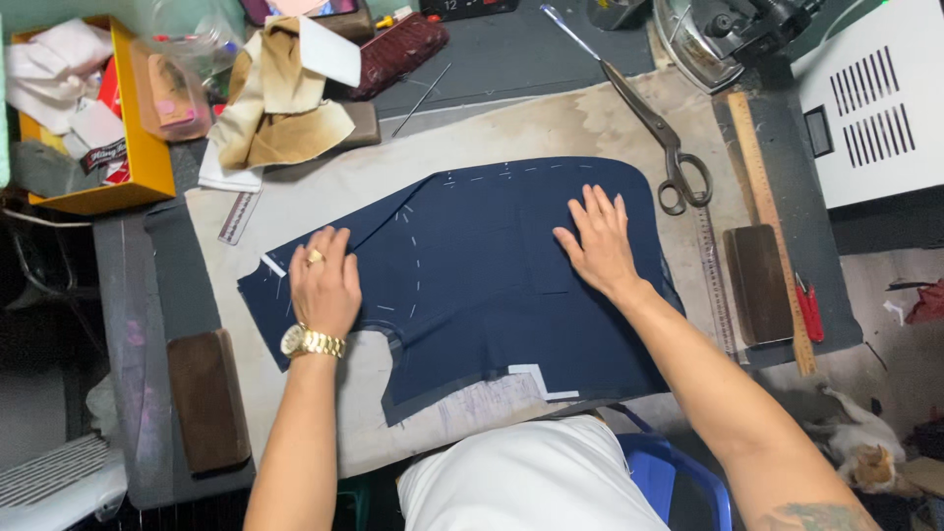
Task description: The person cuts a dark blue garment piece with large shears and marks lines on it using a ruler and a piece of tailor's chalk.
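Hands flat, fingers spread: my left hand (pixel 324 280) presses the left part of the navy fabric piece (pixel 472 275), my right hand (pixel 598 241) presses its upper right. Neither pinches anything. Fabric lies spread on the pale padded tabletop (pixel 551 123), white chalk dashes showing near my left hand. Scissors (pixel 657 133) lie just beyond the fabric's right edge, wooden ruler (pixel 772 226) further right.

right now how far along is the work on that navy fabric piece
Done: the navy fabric piece is cut to shape and carries white dashed chalk marks. In hand: left hand and right hand press it flat on the table. Left: no stitching shows; the scissors lie aside.
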